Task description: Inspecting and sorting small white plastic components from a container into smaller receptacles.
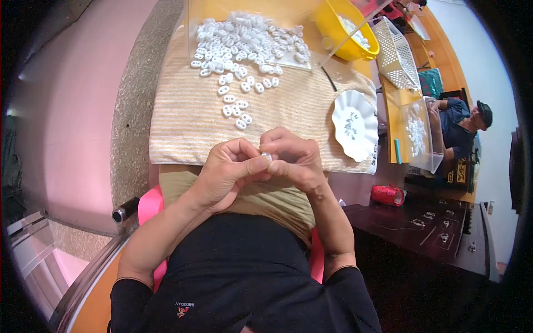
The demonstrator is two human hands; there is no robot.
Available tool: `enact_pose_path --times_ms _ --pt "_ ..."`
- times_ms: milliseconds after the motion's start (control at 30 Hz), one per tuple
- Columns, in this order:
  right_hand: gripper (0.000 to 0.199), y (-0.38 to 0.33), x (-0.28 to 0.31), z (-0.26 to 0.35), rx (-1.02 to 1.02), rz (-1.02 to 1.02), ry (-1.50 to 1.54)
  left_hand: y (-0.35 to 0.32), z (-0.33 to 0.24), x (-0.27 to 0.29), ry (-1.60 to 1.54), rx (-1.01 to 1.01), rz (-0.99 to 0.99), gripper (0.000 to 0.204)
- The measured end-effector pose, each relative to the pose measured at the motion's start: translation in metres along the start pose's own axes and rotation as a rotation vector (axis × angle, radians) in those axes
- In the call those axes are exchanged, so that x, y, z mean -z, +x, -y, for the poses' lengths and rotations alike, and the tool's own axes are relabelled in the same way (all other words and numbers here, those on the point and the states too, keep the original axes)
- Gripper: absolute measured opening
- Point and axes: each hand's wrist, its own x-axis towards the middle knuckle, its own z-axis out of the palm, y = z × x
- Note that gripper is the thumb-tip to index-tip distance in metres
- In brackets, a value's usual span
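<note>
My left hand [226, 171] and my right hand [298, 161] meet over my lap, just off the near edge of the towel. Their thumbs and fingertips pinch a small white plastic piece [267, 156], mostly hidden by the fingers. Beyond them, several loose white oval pieces with two dark holes [240, 125] lie on the striped towel [183, 119]. They trail back to a large heap of the same pieces [239, 41]. To the right of my hands sits a white scalloped plate [363, 111] with tiny metal parts [351, 125] on it.
A transparent bin [311, 62] stands around the heap. At the far right are a yellow basin [333, 28] and a white perforated basket [397, 53]. A co-worker [458, 119] sits at the right beside another transparent box [436, 158]. A red packet [387, 195] lies on a dark table [383, 222].
</note>
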Motion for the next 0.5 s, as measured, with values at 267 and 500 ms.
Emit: enact_pose_path --times_ms 267,500 --pt "0.019 -0.005 0.006 0.011 -0.005 0.025 -0.208 0.001 0.003 -0.002 -0.069 0.055 -0.022 0.008" --pt "0.013 -0.004 0.012 0.024 0.195 -0.191 -0.435 0.002 -0.002 -0.006 -0.101 0.073 -0.089 0.009"
